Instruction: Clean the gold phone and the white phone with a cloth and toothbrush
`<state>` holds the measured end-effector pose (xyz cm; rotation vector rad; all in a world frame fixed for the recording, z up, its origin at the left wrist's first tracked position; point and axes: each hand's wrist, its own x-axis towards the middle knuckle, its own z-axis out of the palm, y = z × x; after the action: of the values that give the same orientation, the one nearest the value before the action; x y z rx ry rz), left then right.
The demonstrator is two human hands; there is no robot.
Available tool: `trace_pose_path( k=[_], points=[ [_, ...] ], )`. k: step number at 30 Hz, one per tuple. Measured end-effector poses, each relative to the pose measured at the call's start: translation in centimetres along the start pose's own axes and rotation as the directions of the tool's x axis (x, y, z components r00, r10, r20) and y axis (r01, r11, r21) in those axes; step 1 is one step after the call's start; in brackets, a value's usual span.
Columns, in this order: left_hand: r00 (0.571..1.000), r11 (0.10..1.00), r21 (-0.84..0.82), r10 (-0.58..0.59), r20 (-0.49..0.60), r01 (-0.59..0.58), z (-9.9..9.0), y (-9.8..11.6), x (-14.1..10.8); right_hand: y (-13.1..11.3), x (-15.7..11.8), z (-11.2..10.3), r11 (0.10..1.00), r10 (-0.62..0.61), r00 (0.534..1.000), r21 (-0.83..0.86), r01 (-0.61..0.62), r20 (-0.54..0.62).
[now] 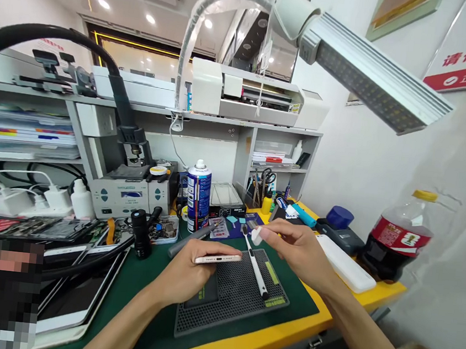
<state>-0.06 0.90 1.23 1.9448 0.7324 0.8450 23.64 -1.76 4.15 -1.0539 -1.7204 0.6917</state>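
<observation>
From the head view, we take the grey honeycomb mat (pixel 235 308) as our landmark; it lies on the counter (pixel 266 336). Our left hand (pixel 187 272) is at the mat's left side, its grip wrapped around a phone (pixel 218 259), which we hold above the mat with its port edge facing us. Our right hand (pixel 298 248) is near the mat's far right corner, its grip pinching a small white piece (pixel 256 235) between thumb and fingers, apart from the phone; we cannot tell what the piece is made of. A white brush with a dark head (pixel 256 271) lies slanting across the mat, its head pointing away from us. Left of the mat we see a black flashlight (pixel 141 234) standing upright and, nearer to us, a white-framed tablet (pixel 79 294). Beyond the mat stands a blue spray can (pixel 198 198). Right of the mat lies a white slab (pixel 344 264), with a bottle of dark drink (pixel 396 239) farther right.
</observation>
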Motion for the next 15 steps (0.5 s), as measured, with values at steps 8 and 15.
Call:
trace_pose_path(
  k=[8,15],
  points=[
    [0.999,0.999,-0.004,0.043,-0.002,-0.043,0.06,-0.33,-0.03,-0.57,-0.19,-0.07,0.988,0.089,0.963,0.1,-0.118,0.253],
    [0.998,0.997,-0.025,0.07,-0.001,-0.07,0.24,-0.04,-0.15,-0.68,-0.41,0.41,0.984,0.056,0.936,0.138,-0.11,0.346]
  ],
)
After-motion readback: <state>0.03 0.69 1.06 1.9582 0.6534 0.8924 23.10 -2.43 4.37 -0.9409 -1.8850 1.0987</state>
